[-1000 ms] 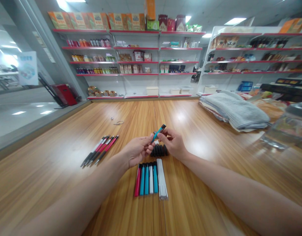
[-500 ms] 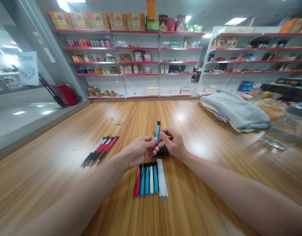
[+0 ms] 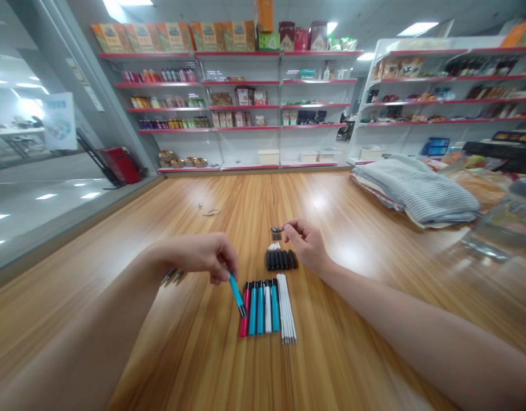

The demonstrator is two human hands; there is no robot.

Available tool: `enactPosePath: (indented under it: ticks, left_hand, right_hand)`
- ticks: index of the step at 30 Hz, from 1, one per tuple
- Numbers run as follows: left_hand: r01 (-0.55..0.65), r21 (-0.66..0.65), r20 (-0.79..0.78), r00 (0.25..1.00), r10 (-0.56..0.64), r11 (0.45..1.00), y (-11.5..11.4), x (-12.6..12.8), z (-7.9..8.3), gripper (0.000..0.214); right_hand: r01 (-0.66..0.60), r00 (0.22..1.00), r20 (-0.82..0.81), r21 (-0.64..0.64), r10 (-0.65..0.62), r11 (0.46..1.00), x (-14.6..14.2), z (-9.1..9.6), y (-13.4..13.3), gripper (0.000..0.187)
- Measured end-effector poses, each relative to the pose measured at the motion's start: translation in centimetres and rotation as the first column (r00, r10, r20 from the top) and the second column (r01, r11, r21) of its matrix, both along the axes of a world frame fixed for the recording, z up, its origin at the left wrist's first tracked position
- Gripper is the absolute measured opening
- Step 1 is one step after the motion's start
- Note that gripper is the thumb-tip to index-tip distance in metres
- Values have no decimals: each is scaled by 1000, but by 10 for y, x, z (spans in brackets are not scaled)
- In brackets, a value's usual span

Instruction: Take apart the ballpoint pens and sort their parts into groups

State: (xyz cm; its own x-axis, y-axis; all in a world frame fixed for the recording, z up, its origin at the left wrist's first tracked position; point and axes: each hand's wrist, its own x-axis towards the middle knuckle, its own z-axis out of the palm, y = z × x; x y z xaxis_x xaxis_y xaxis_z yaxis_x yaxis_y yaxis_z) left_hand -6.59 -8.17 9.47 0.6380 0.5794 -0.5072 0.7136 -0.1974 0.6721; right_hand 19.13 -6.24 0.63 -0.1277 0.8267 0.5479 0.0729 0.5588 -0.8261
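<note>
My left hand (image 3: 217, 260) pinches the top end of a blue pen barrel (image 3: 236, 294), which slants down to the right with its black end lowest. Below it lies a row of pen barrels: a red one (image 3: 244, 317), several blue ones (image 3: 260, 311) and a white one (image 3: 268, 308). My right hand (image 3: 303, 237) is closed, thumb and forefinger together, beside a cluster of small metal parts (image 3: 276, 233). Whatever its fingertips hold is too small to make out. Nearer are small white pieces (image 3: 274, 246), black rubber grips (image 3: 281, 260) and thin white refills (image 3: 286, 308).
Pens (image 3: 177, 276) lie partly hidden behind my left forearm. A bent strip (image 3: 212, 212) and a tiny metal bit (image 3: 200, 205) are farther back. Folded striped cloth (image 3: 421, 188) and a clear container (image 3: 498, 222) stand at the right. Stocked shelves (image 3: 237, 128) line the back.
My left hand has moved left and down with the blue barrel, turning its black end from top to bottom. My right hand stays almost in place, now by the small metal parts.
</note>
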Motion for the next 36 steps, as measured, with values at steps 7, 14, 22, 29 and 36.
enactPosePath:
  ticks: [7, 14, 22, 29, 36]
  left_hand:
    - [84, 25, -247, 966, -75, 996, 1, -2, -10, 28]
    - [71, 284, -379, 924, 44, 956, -3, 4, -3, 23]
    - [5, 275, -591, 790, 165, 961, -16, 26, -9, 42]
    - [99, 463, -520, 835, 179, 881, -13, 33, -10, 22]
    - [-32, 386, -418, 885, 205, 922, -10, 29, -11, 28]
  right_hand:
    - [16, 1000, 7, -8, -16, 1000, 2, -1, 2, 21]
    - [21, 1000, 20, -22, -21, 1000, 2, -3, 4, 21]
    - [24, 999, 45, -2, -24, 1000, 3, -4, 6, 20]
    - [43, 997, 66, -4, -43, 999, 4, -4, 7, 20]
    - [59, 995, 87, -8, -58, 998, 4, -5, 8, 22]
